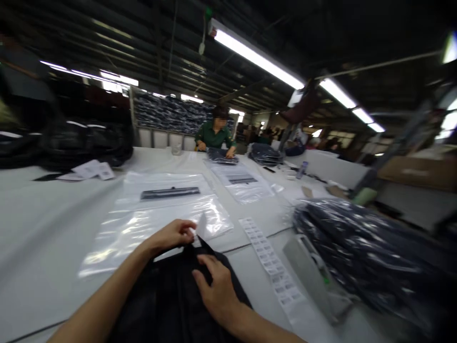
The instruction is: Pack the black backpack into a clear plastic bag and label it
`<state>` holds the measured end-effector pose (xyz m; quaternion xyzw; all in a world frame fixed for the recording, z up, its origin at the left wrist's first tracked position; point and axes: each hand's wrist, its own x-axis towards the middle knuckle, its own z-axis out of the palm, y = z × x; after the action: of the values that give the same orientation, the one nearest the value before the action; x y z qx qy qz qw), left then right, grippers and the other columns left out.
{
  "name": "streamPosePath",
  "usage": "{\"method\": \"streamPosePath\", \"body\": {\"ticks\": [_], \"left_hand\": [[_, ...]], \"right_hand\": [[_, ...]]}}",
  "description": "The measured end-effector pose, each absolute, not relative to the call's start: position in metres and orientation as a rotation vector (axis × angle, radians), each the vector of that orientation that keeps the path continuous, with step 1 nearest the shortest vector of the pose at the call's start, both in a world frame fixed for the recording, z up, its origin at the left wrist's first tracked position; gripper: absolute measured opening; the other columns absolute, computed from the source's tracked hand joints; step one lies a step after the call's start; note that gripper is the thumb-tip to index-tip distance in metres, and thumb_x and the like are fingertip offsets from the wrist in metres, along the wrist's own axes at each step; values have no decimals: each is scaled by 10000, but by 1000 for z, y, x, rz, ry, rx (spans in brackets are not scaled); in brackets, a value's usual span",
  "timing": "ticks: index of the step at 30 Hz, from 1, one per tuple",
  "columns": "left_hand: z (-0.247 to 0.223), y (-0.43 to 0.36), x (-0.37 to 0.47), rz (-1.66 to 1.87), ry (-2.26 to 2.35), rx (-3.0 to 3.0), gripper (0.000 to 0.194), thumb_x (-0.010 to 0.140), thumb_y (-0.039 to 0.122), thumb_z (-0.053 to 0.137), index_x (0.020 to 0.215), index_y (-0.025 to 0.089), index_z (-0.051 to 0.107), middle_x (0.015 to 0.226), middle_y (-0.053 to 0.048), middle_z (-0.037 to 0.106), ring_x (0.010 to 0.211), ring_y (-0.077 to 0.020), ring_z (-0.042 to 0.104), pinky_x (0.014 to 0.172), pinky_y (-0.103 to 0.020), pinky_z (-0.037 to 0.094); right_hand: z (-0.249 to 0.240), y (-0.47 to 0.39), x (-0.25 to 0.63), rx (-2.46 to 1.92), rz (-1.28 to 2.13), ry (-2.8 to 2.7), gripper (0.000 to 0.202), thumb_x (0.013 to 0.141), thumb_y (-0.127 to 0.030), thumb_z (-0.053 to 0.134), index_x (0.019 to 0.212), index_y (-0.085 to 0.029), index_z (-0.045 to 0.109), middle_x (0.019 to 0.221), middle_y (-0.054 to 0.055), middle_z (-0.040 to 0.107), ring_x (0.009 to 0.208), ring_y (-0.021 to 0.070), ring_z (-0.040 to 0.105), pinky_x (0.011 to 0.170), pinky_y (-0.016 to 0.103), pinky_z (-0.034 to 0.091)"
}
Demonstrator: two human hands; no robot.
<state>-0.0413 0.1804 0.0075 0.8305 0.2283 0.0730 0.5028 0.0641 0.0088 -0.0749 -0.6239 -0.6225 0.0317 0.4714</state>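
A black fabric item point(171, 295), which looks like a bag, lies before me on the table. At its top edge my left hand point(174, 234) is closed in a pinch on a white tag point(202, 224). A thin black strap or edge point(205, 245) rises beside the tag. My right hand point(217, 288) rests flat on the black bag, fingers apart, a little below the tag. Just beyond the hands lies a clear plastic bag point(121, 226) with a dark zip strip point(169, 192) across it.
A sheet of printed labels point(266, 255) and a grey box-like device point(310, 276) lie to the right, beside plastic-wrapped dark goods point(360, 252). Another clear bag point(246, 183) lies farther off. A co-worker point(216, 136) handles a dark packet across the table. Black bags point(89, 143) are piled at left.
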Motion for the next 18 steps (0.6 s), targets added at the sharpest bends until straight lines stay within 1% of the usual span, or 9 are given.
{"method": "streamPosePath", "body": {"ticks": [2, 5, 7, 8, 10, 12, 14, 16, 18], "left_hand": [[4, 186, -44, 234, 544, 2002, 343, 678, 303, 588, 970, 126, 550, 608, 48, 545, 519, -99, 465, 512, -214, 331], [1, 191, -42, 214, 504, 2089, 350, 694, 317, 600, 990, 138, 548, 691, 13, 611, 618, -148, 542, 587, -242, 390], [1, 189, -40, 196, 452, 2140, 329, 701, 302, 598, 987, 149, 547, 740, -2, 636, 675, -171, 570, 631, -256, 412], [1, 187, -40, 198, 435, 2147, 313, 703, 296, 598, 978, 155, 545, 745, -2, 639, 682, -173, 574, 639, -256, 414], [1, 183, -42, 243, 448, 2124, 287, 710, 304, 593, 954, 165, 534, 714, 8, 634, 662, -164, 570, 635, -250, 412], [1, 179, -48, 314, 504, 2077, 292, 713, 340, 594, 935, 165, 521, 696, 6, 633, 655, -158, 568, 631, -247, 413], [4, 175, -58, 383, 561, 2066, 349, 710, 375, 602, 976, 165, 517, 818, -29, 659, 720, -165, 583, 656, -251, 425], [9, 172, -69, 363, 607, 2120, 427, 720, 411, 602, 1068, 176, 524, 979, -59, 648, 793, -173, 591, 691, -257, 435], [13, 167, -80, 237, 636, 2136, 451, 745, 449, 582, 1107, 182, 547, 943, -52, 653, 739, -170, 597, 657, -255, 437]], "right_hand": [[-43, 20, 80, -1492, -202, -1476, 305, 871, -346, 476, 1116, -196, 579, 1019, 83, 634, 957, 191, 571, 844, 326, 470], [4, 45, 101, -1500, -438, -1774, 659, 777, -455, 601, 1328, -178, 369, 1254, 111, 528, 1175, 256, 438, 976, 435, 363], [22, 63, 110, -1513, -345, -2100, 863, 720, -487, 651, 1394, -165, 219, 1350, 129, 450, 1281, 307, 314, 1030, 567, 222], [25, 72, 113, -1530, -217, -2236, 863, 718, -479, 656, 1394, -182, 210, 1330, 121, 478, 1271, 316, 333, 1018, 617, 179], [23, 86, 118, -1621, 70, -2364, 734, 739, -449, 649, 1350, -241, 301, 1177, 65, 609, 1144, 287, 487, 985, 626, 209], [15, 93, 121, -1768, 215, -2342, 565, 751, -440, 646, 1253, -279, 442, 1008, 9, 682, 983, 229, 589, 944, 499, 324], [7, 95, 126, -1850, 181, -2333, 387, 759, -431, 646, 1100, -262, 580, 948, 12, 697, 925, 208, 611, 859, 369, 385], [3, 95, 132, -1828, 122, -2373, 195, 799, -372, 611, 919, -224, 650, 895, 29, 703, 891, 208, 619, 842, 352, 378], [5, 96, 136, -1788, 45, -2405, 163, 857, -326, 535, 881, -205, 642, 861, 36, 701, 866, 201, 623, 862, 362, 361]]}}
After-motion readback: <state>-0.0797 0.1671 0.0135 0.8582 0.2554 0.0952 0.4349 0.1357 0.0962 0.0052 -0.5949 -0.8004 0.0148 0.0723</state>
